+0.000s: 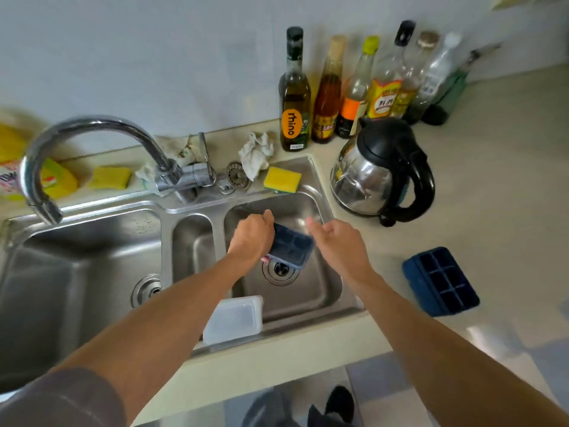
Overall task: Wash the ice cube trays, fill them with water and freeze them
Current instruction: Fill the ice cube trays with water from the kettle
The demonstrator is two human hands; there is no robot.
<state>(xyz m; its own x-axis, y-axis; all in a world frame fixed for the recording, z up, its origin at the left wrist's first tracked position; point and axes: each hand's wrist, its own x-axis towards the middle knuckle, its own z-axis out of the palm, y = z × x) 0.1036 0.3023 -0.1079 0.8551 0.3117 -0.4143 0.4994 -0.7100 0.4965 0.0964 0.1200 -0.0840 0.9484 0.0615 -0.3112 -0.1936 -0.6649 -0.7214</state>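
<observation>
— How much of the dark blue plastic ice cube tray (pixel 294 246) shows?
— Half. The left hand (pixel 252 234) gripping it covers the rest.
— The right hand (pixel 335 241)?
— Its fingertips are blurred, so I can't tell whether they touch. The farthest clear glass bottles (pixel 431 72) are smeared, and the yellow packet (pixel 9 167) is cut off.

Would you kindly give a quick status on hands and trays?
Left hand grips ice tray over right basin. Right hand open beside it. Second tray on counter. Spout over left basin.

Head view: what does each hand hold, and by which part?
Left hand grips the blue ice cube tray by its left edge; right hand holds nothing.
</observation>
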